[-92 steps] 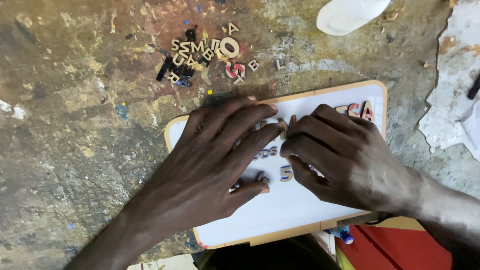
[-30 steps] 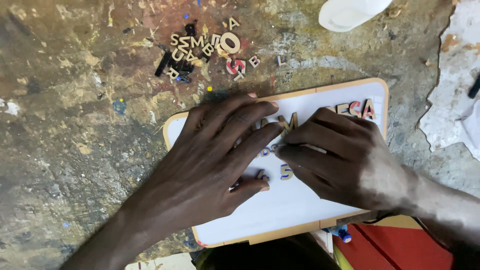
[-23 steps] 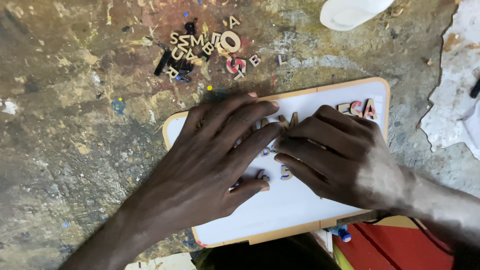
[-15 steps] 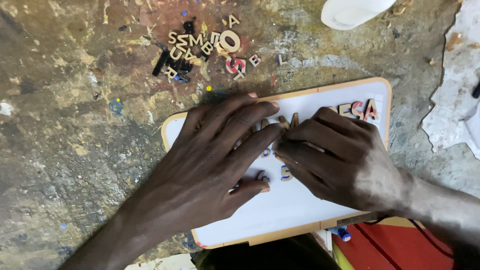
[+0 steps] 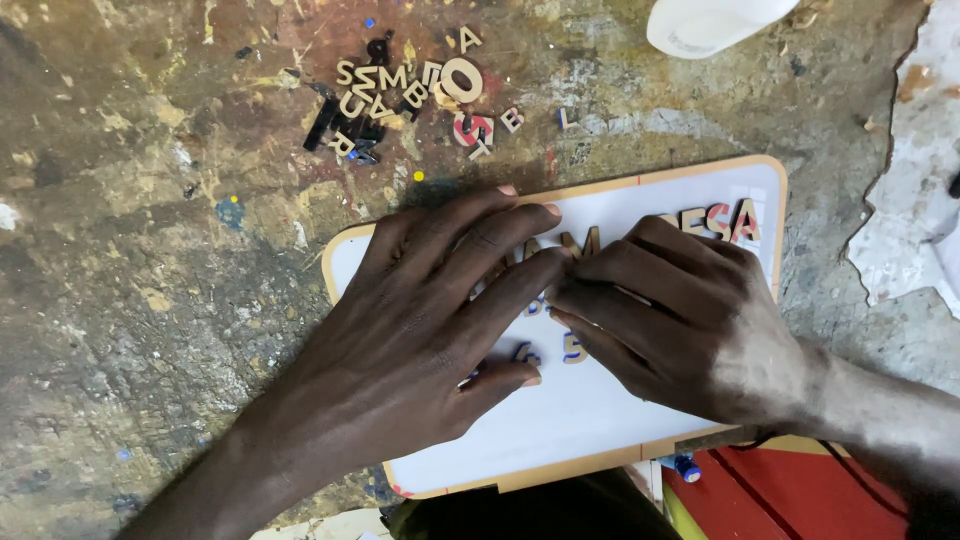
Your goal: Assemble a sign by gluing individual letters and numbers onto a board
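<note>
Left hand [image 5: 420, 330] lies flat, open, on the whiteboard [image 5: 590, 430]; right hand [image 5: 680, 320] beside it, fingers curled, pinching wooden letters [image 5: 575, 243].

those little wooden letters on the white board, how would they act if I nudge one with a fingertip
The wooden letters look thin and flat, so one would probably slide over the smooth white board rather than roll or tip. Being so small, they are likely very light and fiddly to pinch. Narrow strokes might snap under pressure.
</note>
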